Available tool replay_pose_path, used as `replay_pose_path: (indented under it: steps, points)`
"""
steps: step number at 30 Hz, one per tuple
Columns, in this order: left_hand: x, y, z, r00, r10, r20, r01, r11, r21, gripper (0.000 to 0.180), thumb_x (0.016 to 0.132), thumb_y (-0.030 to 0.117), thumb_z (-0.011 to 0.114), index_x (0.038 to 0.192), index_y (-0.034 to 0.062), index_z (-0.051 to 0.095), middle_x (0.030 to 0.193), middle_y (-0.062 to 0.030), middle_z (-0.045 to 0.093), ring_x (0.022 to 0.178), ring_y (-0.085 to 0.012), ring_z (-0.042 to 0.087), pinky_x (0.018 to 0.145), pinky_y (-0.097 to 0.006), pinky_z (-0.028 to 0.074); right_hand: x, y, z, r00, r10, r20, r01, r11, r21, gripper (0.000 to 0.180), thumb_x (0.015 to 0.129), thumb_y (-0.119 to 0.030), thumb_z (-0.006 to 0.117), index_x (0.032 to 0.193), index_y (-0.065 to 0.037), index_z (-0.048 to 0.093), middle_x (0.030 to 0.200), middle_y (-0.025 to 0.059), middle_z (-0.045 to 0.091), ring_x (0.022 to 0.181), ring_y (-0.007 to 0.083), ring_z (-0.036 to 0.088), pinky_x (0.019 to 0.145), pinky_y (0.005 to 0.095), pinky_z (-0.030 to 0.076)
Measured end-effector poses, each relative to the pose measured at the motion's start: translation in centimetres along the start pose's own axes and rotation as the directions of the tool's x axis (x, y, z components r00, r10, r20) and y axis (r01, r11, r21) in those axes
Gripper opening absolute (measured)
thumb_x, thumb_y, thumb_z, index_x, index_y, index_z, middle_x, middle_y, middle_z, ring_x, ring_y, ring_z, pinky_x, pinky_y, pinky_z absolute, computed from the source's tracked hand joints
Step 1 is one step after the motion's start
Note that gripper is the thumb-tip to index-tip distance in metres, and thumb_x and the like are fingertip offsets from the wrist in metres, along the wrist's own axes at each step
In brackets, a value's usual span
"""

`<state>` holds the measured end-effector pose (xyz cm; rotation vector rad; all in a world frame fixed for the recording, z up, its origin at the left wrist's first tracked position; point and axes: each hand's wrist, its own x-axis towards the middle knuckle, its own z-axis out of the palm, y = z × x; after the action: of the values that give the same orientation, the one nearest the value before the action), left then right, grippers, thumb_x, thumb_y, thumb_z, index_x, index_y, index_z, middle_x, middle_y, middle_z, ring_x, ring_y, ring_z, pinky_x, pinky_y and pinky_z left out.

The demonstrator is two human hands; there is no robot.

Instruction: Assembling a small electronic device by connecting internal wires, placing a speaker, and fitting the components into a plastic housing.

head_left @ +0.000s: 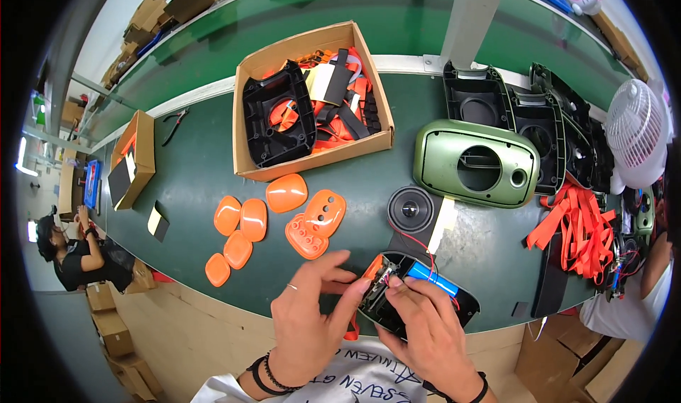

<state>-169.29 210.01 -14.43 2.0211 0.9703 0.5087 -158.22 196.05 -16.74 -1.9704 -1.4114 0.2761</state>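
A: Hands?
B: Left hand (308, 321): fingers spread, thumb set by the orange piece (374, 267); grip can't be told. By right hand (429, 325), black housing (466, 309) is clasped, thumb at near wall, fingertips at wiring (387, 276).
A: Housing location?
B: Held open at table's (206, 180) near edge, blue cylinder (434, 279) seated inside.
A: Beyond?
B: Speaker (410, 209) placed just past it; orange covers (254, 220) scattered left, green shell (440, 148) set right, filled carton (386, 139) behind.
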Motion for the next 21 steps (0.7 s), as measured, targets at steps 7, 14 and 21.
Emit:
replay_pose_path:
  steps: [7,14,21]
  points:
    - [-0.08,-0.01,-0.47,0.995,0.071,0.066,-0.075,0.995,0.062,0.044,0.090,0.001,0.079,0.128,0.0003,0.057,0.091,-0.0098,0.071,0.075,-0.0189,0.075,0.066,-0.029,0.056,0.08,0.07,-0.20,1.000,-0.012,0.010,0.012,1.000,0.013,0.071,0.066,-0.004,0.088,0.131,0.000,0.059,0.133,0.0124,0.067,0.121,0.0325,0.061,0.101,0.0414,0.053]
    - [-0.08,-0.02,0.11,0.997,0.081,0.011,-0.082,0.996,0.037,0.045,0.091,0.004,0.079,0.129,0.0016,0.057,0.090,-0.0079,0.073,0.075,-0.0202,0.076,0.063,-0.031,0.055,0.01,0.28,0.04,1.000,-0.018,-0.001,0.018,1.000,-0.012,0.065,0.070,-0.006,0.084,0.131,-0.001,0.060,0.133,0.0109,0.066,0.122,0.0298,0.061,0.099,0.0387,0.053]
    - [-0.21,0.62,-0.45,0.990,0.119,0.070,-0.125,0.987,0.096,0.049,0.092,-0.002,0.075,0.135,0.0013,0.050,0.093,-0.0083,0.072,0.076,-0.0195,0.076,0.066,-0.029,0.056,0.13,-0.26,-0.05,0.999,-0.033,0.004,0.033,0.999,-0.008,0.071,0.065,-0.004,0.088,0.129,0.000,0.058,0.129,0.0130,0.067,0.120,0.0342,0.061,0.101,0.0423,0.053]
